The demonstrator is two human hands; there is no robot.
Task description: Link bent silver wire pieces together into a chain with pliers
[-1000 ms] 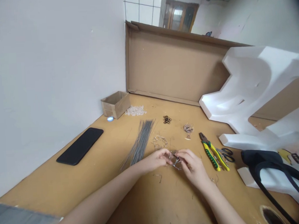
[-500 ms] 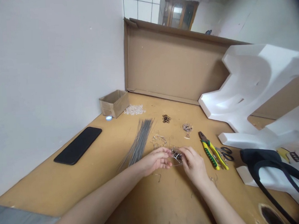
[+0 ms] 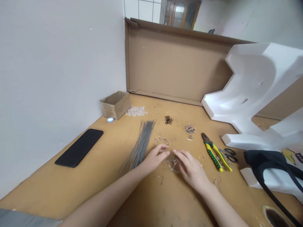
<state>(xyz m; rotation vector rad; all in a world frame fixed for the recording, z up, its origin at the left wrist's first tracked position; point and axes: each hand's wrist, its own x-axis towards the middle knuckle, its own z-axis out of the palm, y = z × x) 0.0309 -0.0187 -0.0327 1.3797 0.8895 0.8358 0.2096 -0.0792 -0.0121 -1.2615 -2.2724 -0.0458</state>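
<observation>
Only the head view to go on here, folks, so we're looking down at two bare hands over a tan surface [image 3: 159, 209]. The wire piece [image 3: 173, 165], a little openwork shape, sits between them at the front, right at the right hand [image 3: 192, 165]. We'd say that hand is pinched on its edge, fingers curled in over it, though the thumb's contact is hard to make out. Our left hand [image 3: 154, 158] is just beside it, thumb and fingertips a bit apart, with nothing we can spot in them.

Just past the left hand there's a loose bunch of bent bits [image 3: 161, 140], and to its left a fanned bundle of straight grey wires [image 3: 143, 144], partly behind that hand and forearm. Farther back we've got a small heap of black rings [image 3: 168, 120], then a silvery tangle [image 3: 190, 128] off to the right.

Near the right hand lie pliers [image 3: 216, 154] with yellow-green handles, scissors [image 3: 229, 155] right up by them. Over on the left: a black phone [image 3: 79, 147] lying flat, a small open box [image 3: 115, 105], a round cap [image 3: 110, 119] in front of it and clear beads [image 3: 136, 111] beside it. White foam [image 3: 254, 73] stands on the right.
</observation>
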